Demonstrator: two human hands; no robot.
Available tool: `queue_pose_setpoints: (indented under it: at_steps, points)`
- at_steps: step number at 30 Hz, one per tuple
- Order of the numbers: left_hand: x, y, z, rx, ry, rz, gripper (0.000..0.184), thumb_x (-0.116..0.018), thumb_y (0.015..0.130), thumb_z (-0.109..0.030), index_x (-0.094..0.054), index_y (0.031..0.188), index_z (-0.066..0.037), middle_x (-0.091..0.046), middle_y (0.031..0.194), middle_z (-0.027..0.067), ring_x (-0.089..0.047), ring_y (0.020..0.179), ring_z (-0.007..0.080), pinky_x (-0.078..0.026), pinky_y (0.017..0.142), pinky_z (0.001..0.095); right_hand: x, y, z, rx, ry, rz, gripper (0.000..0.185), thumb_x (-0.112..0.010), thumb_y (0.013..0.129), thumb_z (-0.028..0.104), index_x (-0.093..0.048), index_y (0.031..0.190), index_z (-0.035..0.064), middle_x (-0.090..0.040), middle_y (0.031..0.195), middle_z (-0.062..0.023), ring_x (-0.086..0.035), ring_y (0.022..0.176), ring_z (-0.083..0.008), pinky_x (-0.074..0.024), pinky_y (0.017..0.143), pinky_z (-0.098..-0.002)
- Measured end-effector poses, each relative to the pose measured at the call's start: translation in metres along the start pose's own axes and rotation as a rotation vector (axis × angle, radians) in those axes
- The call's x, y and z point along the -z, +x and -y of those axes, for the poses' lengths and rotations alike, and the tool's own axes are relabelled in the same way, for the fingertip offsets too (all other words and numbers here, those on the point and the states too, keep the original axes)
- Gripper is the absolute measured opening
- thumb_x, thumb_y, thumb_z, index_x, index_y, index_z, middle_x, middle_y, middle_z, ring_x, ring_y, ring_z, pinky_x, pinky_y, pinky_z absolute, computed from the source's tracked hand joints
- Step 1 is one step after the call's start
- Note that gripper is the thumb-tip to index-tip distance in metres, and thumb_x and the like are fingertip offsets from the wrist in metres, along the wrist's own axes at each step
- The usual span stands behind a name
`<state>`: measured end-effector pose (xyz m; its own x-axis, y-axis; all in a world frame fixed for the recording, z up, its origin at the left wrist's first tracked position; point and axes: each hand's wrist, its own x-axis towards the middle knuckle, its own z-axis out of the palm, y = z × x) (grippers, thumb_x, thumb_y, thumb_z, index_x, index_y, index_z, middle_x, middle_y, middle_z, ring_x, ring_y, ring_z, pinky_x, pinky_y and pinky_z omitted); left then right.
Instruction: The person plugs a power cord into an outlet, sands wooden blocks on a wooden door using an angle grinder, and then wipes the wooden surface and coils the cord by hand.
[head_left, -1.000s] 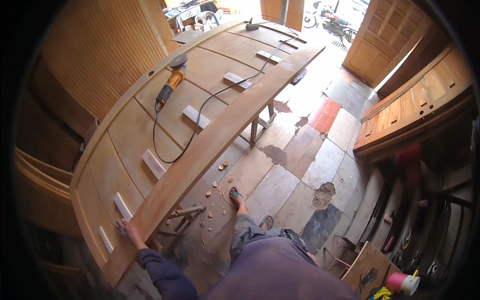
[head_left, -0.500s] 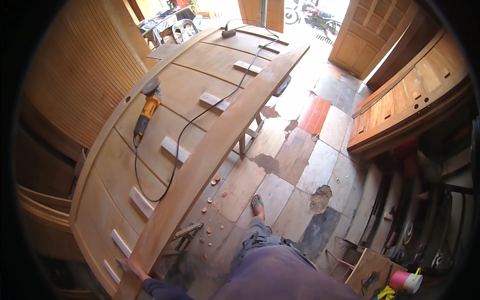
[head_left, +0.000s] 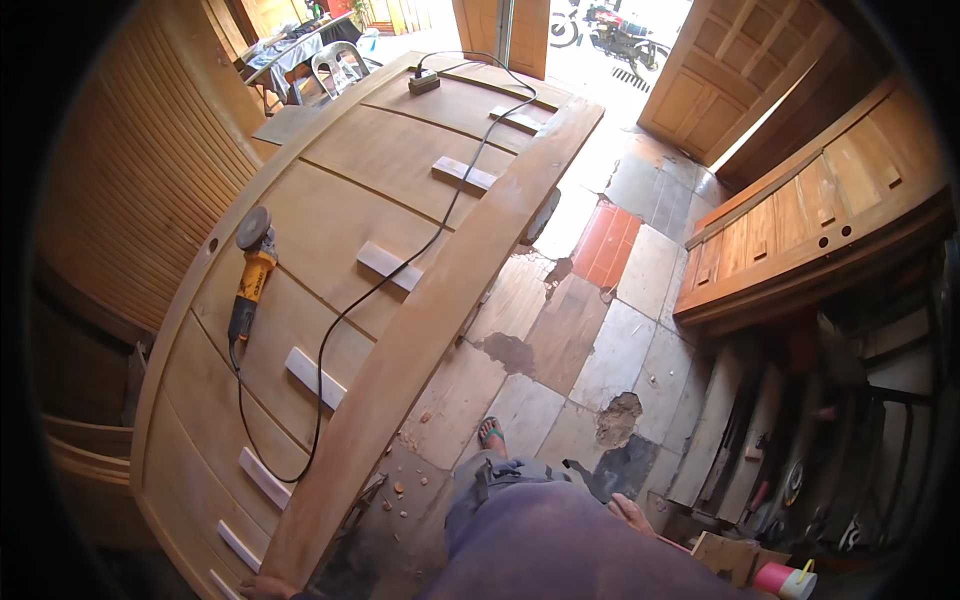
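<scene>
A large wooden door panel (head_left: pixel 340 400) lies on supports at the left, with several pale wood blocks (head_left: pixel 390 265) along its near rail. On the panel rests a yellow and black angle grinder (head_left: pixel 252 280), its black cord looping across the blocks. My left hand (head_left: pixel 265 588) touches the rail's lower end at the bottom of the frame; its fingers are mostly cut off or too small to tell. Beside my body on the right hangs my right hand (head_left: pixel 630 513), away from the panel, its fingers partly hidden by my shirt.
Another panelled door (head_left: pixel 820 210) lies at the right. Beneath and below it are stacked boards and dark clutter. A pink and white container (head_left: pixel 783 580) stands at the bottom right. The tiled floor (head_left: pixel 575 330) has broken patches. Motorcycles (head_left: pixel 625 38) stand outside the doorway.
The view has moved forward along the panel, whose grinder and blocks now sit lower and further left. My left hand has shifted down to the frame's bottom edge. My right hand has come into view.
</scene>
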<state>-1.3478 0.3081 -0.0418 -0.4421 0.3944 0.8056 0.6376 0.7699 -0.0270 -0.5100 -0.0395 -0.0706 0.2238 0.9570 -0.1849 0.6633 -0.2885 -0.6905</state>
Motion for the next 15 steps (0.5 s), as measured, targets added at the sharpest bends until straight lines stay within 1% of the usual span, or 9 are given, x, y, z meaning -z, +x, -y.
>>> queue_pose_setpoints:
  at_steps: [1,3,4,6,8,10,11,13,15]
  points:
    - [0.006,-0.006,-0.024,-0.005,0.004,0.001,0.040,-0.047,0.114,-0.019,-0.056,0.146,0.004,-0.060,0.144,0.0270,-0.062,0.129,0.0414,-0.052,0.109,0.0477,0.007,0.005,0.002,-0.012,-0.063,-0.008,0.081,-0.076,0.095,0.036,-0.041,0.163,0.0098,-0.042,0.162,-0.0256,-0.042,0.149,-0.0460,-0.0413,0.119,-0.0515]
    - [0.052,-0.022,-0.116,-0.032,-0.540,-0.010,0.044,-0.041,0.117,-0.021,-0.049,0.151,0.005,-0.053,0.153,0.0266,-0.057,0.136,0.0399,-0.047,0.116,0.0449,0.018,0.014,-0.003,-0.112,-0.119,-0.045,0.087,-0.077,0.095,0.038,-0.036,0.166,0.0096,-0.044,0.161,-0.0264,-0.042,0.149,-0.0466,-0.0411,0.119,-0.0516]
    - [0.094,-0.017,-0.176,0.145,-0.813,0.193,0.048,-0.038,0.117,-0.019,-0.042,0.157,0.006,-0.047,0.162,0.0261,-0.054,0.143,0.0377,-0.044,0.120,0.0425,0.026,0.023,-0.004,-0.192,-0.094,-0.076,0.090,-0.077,0.094,0.039,-0.033,0.167,0.0090,-0.044,0.160,-0.0270,-0.043,0.148,-0.0468,-0.0411,0.119,-0.0517]
    - [0.181,-0.036,-0.307,-0.027,-0.879,0.073,0.050,-0.037,0.118,-0.023,-0.041,0.159,0.006,-0.043,0.166,0.0255,-0.051,0.147,0.0372,-0.043,0.120,0.0423,0.036,0.043,-0.007,-0.406,-0.074,-0.119,0.097,-0.079,0.093,0.041,-0.028,0.169,0.0072,-0.045,0.158,-0.0287,-0.045,0.146,-0.0476,-0.0413,0.118,-0.0514]
    - [0.215,-0.066,-0.401,-0.256,-1.194,0.127,0.056,-0.038,0.117,-0.027,-0.037,0.162,0.006,-0.039,0.169,0.0255,-0.039,0.156,0.0386,-0.030,0.129,0.0470,0.031,0.068,-0.031,-0.671,-0.085,-0.143,0.103,-0.080,0.093,0.044,-0.023,0.170,0.0046,-0.045,0.158,-0.0309,-0.048,0.143,-0.0487,-0.0416,0.118,-0.0507]
    - [0.264,-0.095,-0.486,-0.404,-1.435,0.395,0.061,-0.038,0.114,-0.032,-0.039,0.160,0.009,-0.038,0.169,0.0253,-0.035,0.158,0.0400,-0.026,0.131,0.0512,0.019,0.092,-0.072,-0.826,0.011,-0.209,0.106,-0.081,0.091,0.044,-0.022,0.170,0.0049,-0.047,0.155,-0.0321,-0.050,0.139,-0.0493,-0.0430,0.116,-0.0496]
    - [0.290,-0.107,-0.524,-0.469,-1.495,0.475,0.058,-0.042,0.114,-0.029,-0.042,0.159,0.007,-0.042,0.167,0.0247,-0.037,0.157,0.0414,-0.028,0.130,0.0514,0.015,0.103,-0.091,-0.901,0.058,-0.240,0.107,-0.082,0.091,0.044,-0.022,0.170,0.0051,-0.048,0.154,-0.0327,-0.052,0.138,-0.0495,-0.0437,0.116,-0.0491]
    - [0.323,-0.118,-0.599,-0.784,-1.340,0.541,0.052,-0.054,0.112,-0.024,-0.049,0.156,0.003,-0.054,0.157,0.0244,-0.045,0.151,0.0432,-0.035,0.126,0.0514,0.013,0.133,-0.112,-0.887,0.237,-0.321,0.108,-0.082,0.090,0.044,-0.021,0.171,0.0070,-0.050,0.152,-0.0334,-0.053,0.137,-0.0491,-0.0450,0.114,-0.0487]
    - [0.348,-0.135,-0.665,-0.827,-1.378,0.683,0.053,-0.056,0.111,-0.025,-0.048,0.157,0.002,-0.054,0.157,0.0238,-0.047,0.149,0.0442,-0.037,0.125,0.0511,0.017,0.160,-0.125,-0.850,0.289,-0.305,0.108,-0.083,0.090,0.044,-0.021,0.171,0.0086,-0.051,0.151,-0.0336,-0.054,0.136,-0.0483,-0.0460,0.113,-0.0486]
